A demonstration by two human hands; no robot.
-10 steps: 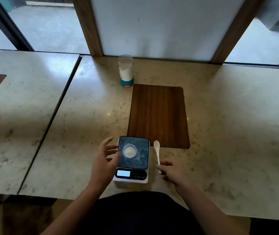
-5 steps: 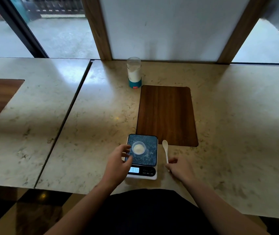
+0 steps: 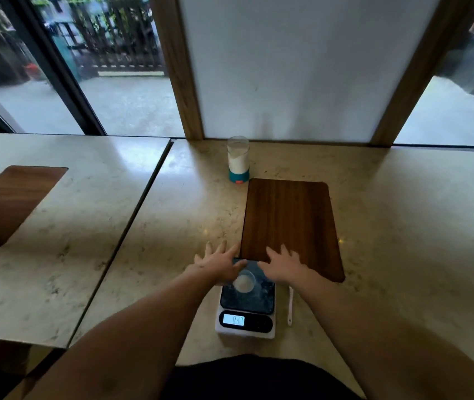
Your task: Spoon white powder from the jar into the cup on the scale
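Observation:
A small clear cup (image 3: 243, 281) with white powder in it sits on the dark plate of a white digital scale (image 3: 245, 306), whose display is lit. A white spoon (image 3: 290, 307) lies on the table just right of the scale, its bowl hidden under my right forearm. The jar (image 3: 238, 159), clear with white powder and a teal base, stands upside down on its lid far back by the wall. My left hand (image 3: 218, 265) is stretched forward with fingers spread, just left of the cup. My right hand (image 3: 283, 264) reaches forward too, fingers apart, over the scale's far right corner.
A dark wooden inlay (image 3: 290, 226) lies in the marble table (image 3: 403, 226) between the scale and the jar. A second table (image 3: 65, 226) with its own wooden inlay stands to the left across a narrow gap. Windows and a white panel close off the back.
My right hand has let go of the spoon and moved forward past the scale. My left hand has also reached forward with fingers spread. The camera has tilted up.

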